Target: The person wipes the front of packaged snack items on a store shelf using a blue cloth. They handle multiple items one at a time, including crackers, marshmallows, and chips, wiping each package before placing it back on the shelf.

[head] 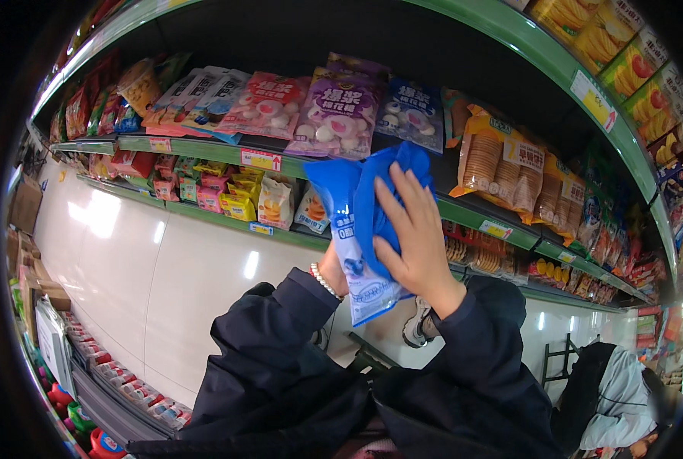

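In front of the shelf I hold a shiny blue and white plastic snack bag [364, 292], tilted and bearing writing. My left hand [334, 271], with a beaded bracelet at the wrist, supports it from behind; its fingers are hidden by the bag. A bright blue cloth [367, 215] lies folded over the bag's right side. Flat across that cloth, my right hand [419, 241] presses it against the bag with the fingers slightly spread. Just beyond the bag, a purple marshmallow bag [338, 112] leans on the shelf beside a dark blue one [411, 112].
Green-edged shelves [195, 146] curve around the front, with price tags along them. Orange biscuit packs [499, 155] stand at the right. Below me is a dark stool [370, 353]. Another person [617, 396] is at the lower right. Packaged goods [129, 384] line the lower left.
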Motion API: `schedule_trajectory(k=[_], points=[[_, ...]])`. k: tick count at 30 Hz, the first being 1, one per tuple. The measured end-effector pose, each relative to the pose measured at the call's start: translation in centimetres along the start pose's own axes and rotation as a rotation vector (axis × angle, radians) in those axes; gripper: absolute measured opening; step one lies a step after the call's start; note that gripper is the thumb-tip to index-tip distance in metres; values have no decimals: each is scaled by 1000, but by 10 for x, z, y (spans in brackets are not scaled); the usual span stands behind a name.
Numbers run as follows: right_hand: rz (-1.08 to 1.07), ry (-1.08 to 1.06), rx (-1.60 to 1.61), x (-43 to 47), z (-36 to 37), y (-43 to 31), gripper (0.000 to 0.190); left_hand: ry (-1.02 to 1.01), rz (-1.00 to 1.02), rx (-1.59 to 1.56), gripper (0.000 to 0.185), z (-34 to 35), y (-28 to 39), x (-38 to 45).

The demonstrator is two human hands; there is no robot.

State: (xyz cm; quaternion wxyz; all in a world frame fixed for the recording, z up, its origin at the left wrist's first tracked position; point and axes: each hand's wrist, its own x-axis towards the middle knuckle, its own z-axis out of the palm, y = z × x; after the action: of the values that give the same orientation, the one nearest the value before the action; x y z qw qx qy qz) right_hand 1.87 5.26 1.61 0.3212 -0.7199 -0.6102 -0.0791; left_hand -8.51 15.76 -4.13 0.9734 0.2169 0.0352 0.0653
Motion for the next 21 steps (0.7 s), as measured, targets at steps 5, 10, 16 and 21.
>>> schedule_trajectory(k=[5,10,16,21], points=[[-45,-57,-90,5,3,-11,64,85,8,-34,65,-6,-7,0],[-263,-274,-76,-35,10,-42,63,7,248,177,77,-52,-35,-27],[-184,-109,-121,7,4,-31,59,61,328,475,73,-19,-6,-15],[43,71,-121,22,7,-3,57,9,-82,-58,71,-4,3,5]])
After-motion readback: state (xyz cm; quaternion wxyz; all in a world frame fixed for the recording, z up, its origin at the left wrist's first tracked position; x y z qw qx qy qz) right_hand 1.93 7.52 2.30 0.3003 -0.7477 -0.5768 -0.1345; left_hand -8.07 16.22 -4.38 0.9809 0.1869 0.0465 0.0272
